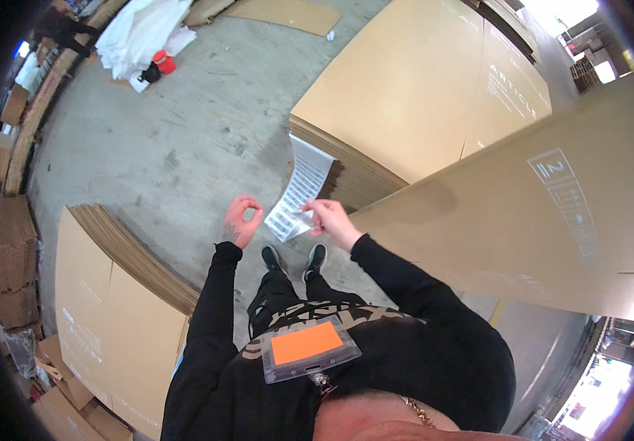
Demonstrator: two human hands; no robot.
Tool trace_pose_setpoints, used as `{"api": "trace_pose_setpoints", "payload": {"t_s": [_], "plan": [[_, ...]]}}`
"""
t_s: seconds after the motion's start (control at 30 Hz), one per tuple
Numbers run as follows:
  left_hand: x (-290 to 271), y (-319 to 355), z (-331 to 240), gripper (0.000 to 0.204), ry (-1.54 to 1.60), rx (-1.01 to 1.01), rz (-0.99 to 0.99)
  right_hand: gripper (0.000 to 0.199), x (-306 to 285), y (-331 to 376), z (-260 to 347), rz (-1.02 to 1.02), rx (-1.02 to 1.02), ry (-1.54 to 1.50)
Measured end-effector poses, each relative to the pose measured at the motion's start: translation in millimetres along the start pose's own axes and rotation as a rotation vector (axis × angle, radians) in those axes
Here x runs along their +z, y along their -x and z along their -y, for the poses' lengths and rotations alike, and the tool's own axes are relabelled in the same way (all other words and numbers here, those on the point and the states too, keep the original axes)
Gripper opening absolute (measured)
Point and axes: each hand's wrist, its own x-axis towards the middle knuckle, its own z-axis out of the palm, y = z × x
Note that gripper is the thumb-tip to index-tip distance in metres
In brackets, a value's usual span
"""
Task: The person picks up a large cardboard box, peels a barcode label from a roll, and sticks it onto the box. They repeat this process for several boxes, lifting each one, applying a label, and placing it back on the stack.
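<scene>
Right now I'm pinching the lower end of a long label strip (296,198) in my right hand (329,220), fingers closed on it; my left hand (239,219) is hovering beside it, loosely curled, empty. Thin and floppy, it probably tears easily, so edges are best.

label strip (296,195): long white sheet with dark print, hanging off the stack ahead
badge (310,348): clear holder with orange card, at chest
flat cartons (423,81): brown stack ahead, white print
</scene>
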Motion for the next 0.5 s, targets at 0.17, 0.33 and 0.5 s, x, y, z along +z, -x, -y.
{"api": "trace_pose_setpoints", "payload": {"t_s": [0.17, 0.33, 0.5], "plan": [[-39, -12, -120, 0.015, -0.220, 0.347, 0.015, 0.039, 9, 57, 59, 0.045, -0.166, -0.013], [-43, 9, -185, 0.016, -0.317, 0.557, 0.078, 0.036, 19, 117, 54, 0.033, -0.331, 0.023], [-26, 50, -218, 0.018, -0.350, 0.737, 0.124, 0.034, 27, 180, 26, -0.119, -0.407, 0.099]]}}
